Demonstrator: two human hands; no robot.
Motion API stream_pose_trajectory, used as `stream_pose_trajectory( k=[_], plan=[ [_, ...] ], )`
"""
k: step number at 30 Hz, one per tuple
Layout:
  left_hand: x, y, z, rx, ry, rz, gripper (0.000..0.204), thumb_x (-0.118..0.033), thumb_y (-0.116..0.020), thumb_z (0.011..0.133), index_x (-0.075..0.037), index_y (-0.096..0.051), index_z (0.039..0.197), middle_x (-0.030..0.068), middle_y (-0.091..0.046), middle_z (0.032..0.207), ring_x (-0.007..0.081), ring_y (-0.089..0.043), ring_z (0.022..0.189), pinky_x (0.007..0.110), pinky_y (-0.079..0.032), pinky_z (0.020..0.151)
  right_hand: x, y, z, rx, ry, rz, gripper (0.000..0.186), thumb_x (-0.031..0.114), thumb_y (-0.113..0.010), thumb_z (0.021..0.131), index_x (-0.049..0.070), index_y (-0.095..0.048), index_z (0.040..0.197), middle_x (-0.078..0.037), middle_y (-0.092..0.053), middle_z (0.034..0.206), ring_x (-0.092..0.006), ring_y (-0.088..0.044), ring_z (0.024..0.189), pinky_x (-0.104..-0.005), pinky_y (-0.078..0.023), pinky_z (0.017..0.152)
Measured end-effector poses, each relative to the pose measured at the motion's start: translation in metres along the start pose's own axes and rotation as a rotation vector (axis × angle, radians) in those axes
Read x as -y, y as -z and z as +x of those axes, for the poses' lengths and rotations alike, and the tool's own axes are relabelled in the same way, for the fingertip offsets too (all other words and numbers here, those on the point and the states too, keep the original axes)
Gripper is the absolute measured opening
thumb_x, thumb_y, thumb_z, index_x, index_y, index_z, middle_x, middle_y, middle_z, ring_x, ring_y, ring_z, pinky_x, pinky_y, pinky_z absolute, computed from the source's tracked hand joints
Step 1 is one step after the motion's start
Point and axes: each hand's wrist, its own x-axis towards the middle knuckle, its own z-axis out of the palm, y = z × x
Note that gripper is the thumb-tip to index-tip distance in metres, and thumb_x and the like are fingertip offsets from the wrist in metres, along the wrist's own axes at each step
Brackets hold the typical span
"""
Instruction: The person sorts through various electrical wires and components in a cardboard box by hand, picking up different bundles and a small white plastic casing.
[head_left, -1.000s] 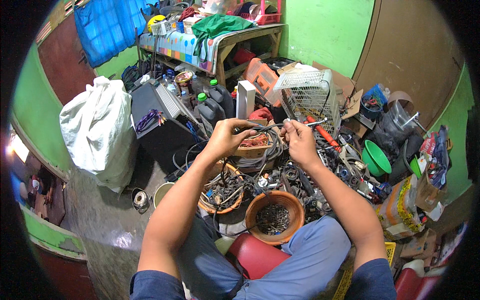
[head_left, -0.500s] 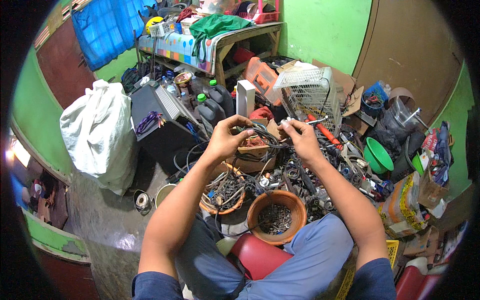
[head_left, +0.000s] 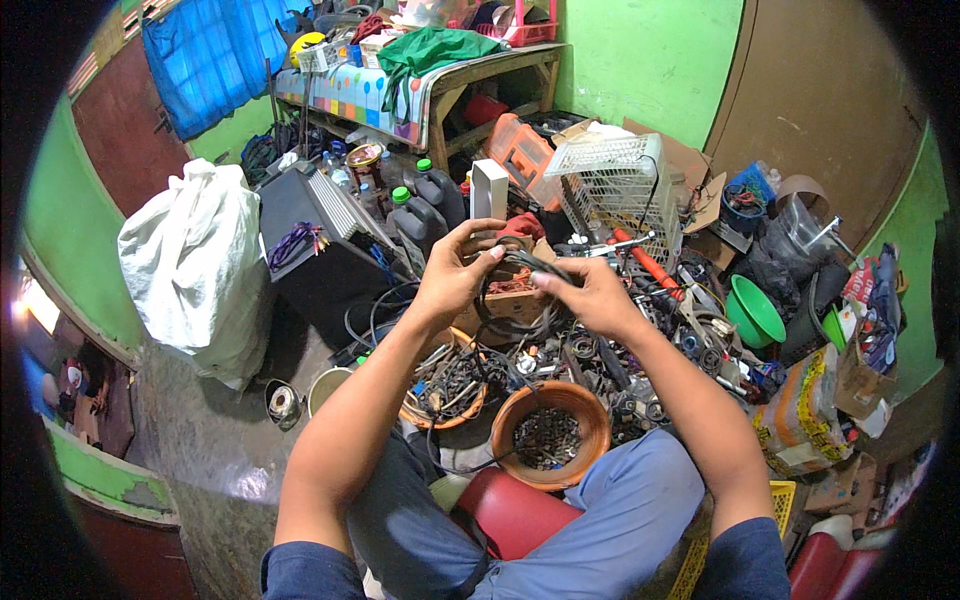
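A coil of dark cable (head_left: 527, 261) hangs in loops between my two hands, above the cluttered floor. My left hand (head_left: 455, 272) pinches its left side between thumb and fingers. On its right side, my right hand (head_left: 597, 297) is closed over the strands, thumb on top. One long strand trails down toward my lap. Below the coil stands a brown clay-coloured pot (head_left: 590, 412) with small grey pieces inside. Left of the pot, an orange-brown basin (head_left: 462, 417) holds tangled wires and small parts. A cardboard box (head_left: 510, 303) with reddish wires sits behind the coil, partly hidden.
Loose metal and plastic parts cover the floor ahead. A white sack (head_left: 195, 280) and a black case (head_left: 320, 260) stand left. On the right lie a green bowl (head_left: 755, 312), a white wire basket (head_left: 620, 190) and a taped carton (head_left: 802, 415). Under me is a red seat (head_left: 510, 515).
My right hand has turned and come slightly lower and left, now closed over the cable strands. The loops have shifted between my hands; my left hand stays nearly in place.
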Motion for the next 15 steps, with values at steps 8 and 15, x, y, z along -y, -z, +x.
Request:
stream_pose_trajectory(
  k=[8, 15],
  plan=[
    [0.011, -0.004, -0.004, 0.175, 0.229, 0.184, 0.046, -0.023, -0.069, 0.095, -0.004, -0.050, 0.133, 0.0113, -0.065, 0.117, 0.0169, -0.062, 0.107, 0.033, -0.048, 0.095, -0.011, 0.016, 0.011, -0.488, -0.001, 0.573, 0.020, 0.020, -0.061, 0.100, 0.000, -0.063, 0.097, -0.004, -0.060, 0.074, -0.0132, -0.062, 0.064, -0.0298, -0.054, 0.057],
    [-0.004, -0.008, 0.003, 0.044, 0.222, 0.311, 0.020, -0.018, -0.071, 0.093, 0.001, -0.067, 0.094, 0.0009, -0.066, 0.076, 0.0070, -0.058, 0.067, 0.024, -0.047, 0.059, -0.021, 0.021, 0.006, -0.547, 0.023, 0.281, 0.022, 0.018, -0.063, 0.099, -0.003, -0.068, 0.092, -0.002, -0.062, 0.073, -0.0099, -0.058, 0.063, -0.0271, -0.050, 0.060]
  ],
)
